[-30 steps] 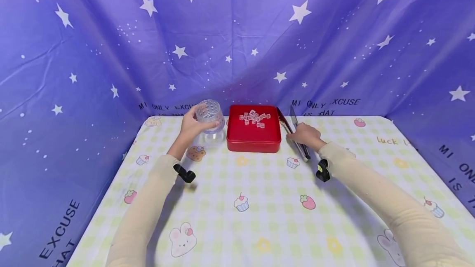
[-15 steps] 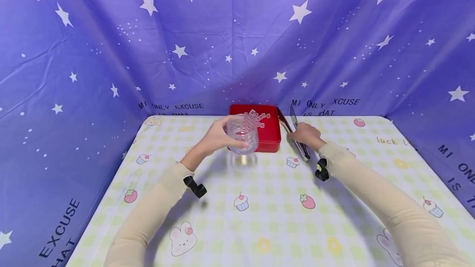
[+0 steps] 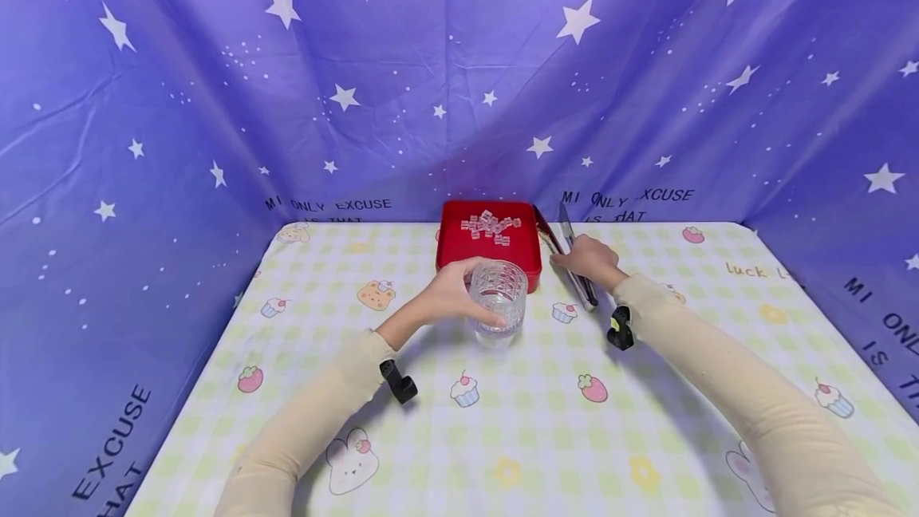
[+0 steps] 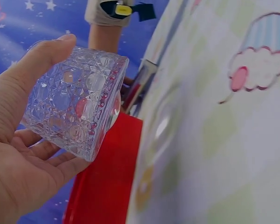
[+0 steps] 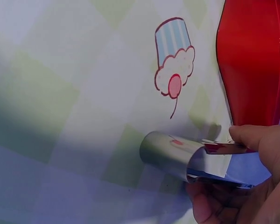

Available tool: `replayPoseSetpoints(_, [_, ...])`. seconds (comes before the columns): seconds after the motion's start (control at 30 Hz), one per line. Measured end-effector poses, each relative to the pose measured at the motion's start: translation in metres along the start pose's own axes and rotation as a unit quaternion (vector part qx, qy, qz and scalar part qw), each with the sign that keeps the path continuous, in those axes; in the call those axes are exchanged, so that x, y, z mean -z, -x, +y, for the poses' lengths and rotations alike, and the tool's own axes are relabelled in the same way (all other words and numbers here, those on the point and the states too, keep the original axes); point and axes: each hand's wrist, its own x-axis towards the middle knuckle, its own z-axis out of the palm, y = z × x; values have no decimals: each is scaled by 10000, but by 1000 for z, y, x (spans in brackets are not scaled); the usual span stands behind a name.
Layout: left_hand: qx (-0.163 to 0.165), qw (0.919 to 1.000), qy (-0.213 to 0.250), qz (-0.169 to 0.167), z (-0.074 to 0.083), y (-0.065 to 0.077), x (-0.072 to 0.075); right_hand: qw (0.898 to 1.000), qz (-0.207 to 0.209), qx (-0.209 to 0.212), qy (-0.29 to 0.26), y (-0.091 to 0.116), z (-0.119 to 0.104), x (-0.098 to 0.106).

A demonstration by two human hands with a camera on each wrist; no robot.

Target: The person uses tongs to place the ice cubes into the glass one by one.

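My left hand holds a clear, faceted glass round its side, thumb on one side and fingers on the other. The glass is just in front of a red tin, and in the left wrist view its base appears a little apart from the tablecloth. Small clear cubes lie in a cluster in the tin. To the right of the tin, my right hand grips shiny metal tongs, between thumb and fingers. Their two arms stand apart, the bent end towards me.
A checked tablecloth with cupcake, strawberry and rabbit prints covers the table. Behind and at the sides hangs a purple curtain with white stars, close to the table's back edge. Each wrist wears a black camera mount.
My left hand has carried the glass from the left of the tin rightwards and towards me, to the tin's front. My right hand and the tongs have stayed in place.
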Motion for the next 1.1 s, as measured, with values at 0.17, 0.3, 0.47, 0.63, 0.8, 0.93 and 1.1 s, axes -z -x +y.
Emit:
replayPoseSetpoints(0.17, [-2, 9999, -34, -126, -8, 0, -6, 9999, 107, -45, 18, 0, -2, -2])
replayPoseSetpoints(0.3, [-30, 9998, -30, -188, -12, -1, -9, 9998, 183, -47, 17, -1, -2, -4])
replayPoseSetpoints(0.47, [-69, 9998, -25, -179, -18, -3, -11, 9997, 232, -67, 15, -1, -3, -4])
replayPoseSetpoints(0.63, [-32, 9998, -30, -184, -23, -3, -12, 9997, 240, 13, -16, -2, -2, -4])
replayPoseSetpoints(0.8, [47, 9998, -13, -178, -29, -4, -14, 9994, 315, 102, -61, -1, -2, -4])
replayPoseSetpoints(0.93, [-12, 9998, 27, -172, -33, -4, -15, 9989, 407, 225, -61, -1, -2, -5])
replayPoseSetpoints(1.1, [-52, 9998, 61, -176, -35, -5, -16, 9980, 551, 290, -53, 3, 0, -6])
